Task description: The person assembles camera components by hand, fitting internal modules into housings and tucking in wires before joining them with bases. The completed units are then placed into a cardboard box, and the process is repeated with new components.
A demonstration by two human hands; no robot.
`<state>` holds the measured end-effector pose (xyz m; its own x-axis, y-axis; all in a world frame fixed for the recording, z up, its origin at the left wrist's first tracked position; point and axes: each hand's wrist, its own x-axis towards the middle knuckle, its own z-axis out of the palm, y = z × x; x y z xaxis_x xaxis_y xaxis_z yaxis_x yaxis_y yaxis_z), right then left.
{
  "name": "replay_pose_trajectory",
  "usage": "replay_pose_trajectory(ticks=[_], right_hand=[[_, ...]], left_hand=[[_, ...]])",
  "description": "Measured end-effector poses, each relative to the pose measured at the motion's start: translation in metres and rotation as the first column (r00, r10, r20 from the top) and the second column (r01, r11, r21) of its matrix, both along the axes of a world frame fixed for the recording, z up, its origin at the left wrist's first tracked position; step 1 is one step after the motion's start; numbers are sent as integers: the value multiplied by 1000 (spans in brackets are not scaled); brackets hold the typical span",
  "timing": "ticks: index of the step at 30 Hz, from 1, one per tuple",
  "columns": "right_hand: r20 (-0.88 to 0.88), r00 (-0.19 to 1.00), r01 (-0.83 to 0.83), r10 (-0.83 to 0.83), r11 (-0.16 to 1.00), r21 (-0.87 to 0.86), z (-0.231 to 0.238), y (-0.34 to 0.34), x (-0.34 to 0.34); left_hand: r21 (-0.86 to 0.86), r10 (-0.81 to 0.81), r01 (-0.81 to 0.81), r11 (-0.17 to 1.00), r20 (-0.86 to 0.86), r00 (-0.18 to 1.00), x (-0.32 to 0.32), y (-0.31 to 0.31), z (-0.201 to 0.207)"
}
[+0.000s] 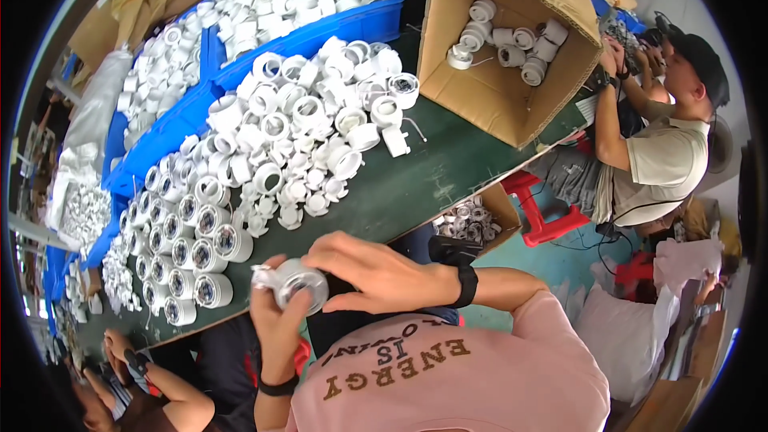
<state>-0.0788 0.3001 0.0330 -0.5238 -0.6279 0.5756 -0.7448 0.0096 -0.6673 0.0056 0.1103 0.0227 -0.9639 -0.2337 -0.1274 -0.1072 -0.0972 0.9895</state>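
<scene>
My left hand [276,322] is closed round a white round housing [301,282] with a clear-looking face, its thumb lying across the front edge. Over the same housing comes my right hand [370,274], fingertips at its far rim and thumb at its near side. A small white piece sticks out beside the left fingers; its kind I cannot make out. Just left stand rows of white cylindrical units [213,290] with dark round faces. Beyond both hands lies a heap of white rings and caps [308,112] on the dark green table [432,176].
Blue bins [320,32] full of white parts line the table's far side. An open cardboard box [448,88] holding several white units stands at the right. Below the edge are a carton of parts [468,224] and a red stool [532,212]. Co-workers [660,160] sit at right and lower left.
</scene>
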Motion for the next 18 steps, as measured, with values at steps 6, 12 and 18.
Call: replay_pose_trajectory(ticks=[6, 12, 18], right_hand=[[109, 637, 759, -763, 646, 85, -17, 87, -116], [-96, 45, 942, -994, 10, 335, -59, 165, -278], [-82, 131, 856, -988, 71, 512, -77, 184, -308]], left_hand=[[37, 608, -607, 794, -19, 794, 92, -153, -29], [-326, 758, -719, 614, -10, 652, 105, -209, -47], [-519, 701, -661, 543, -153, 696, 81, -277, -86]])
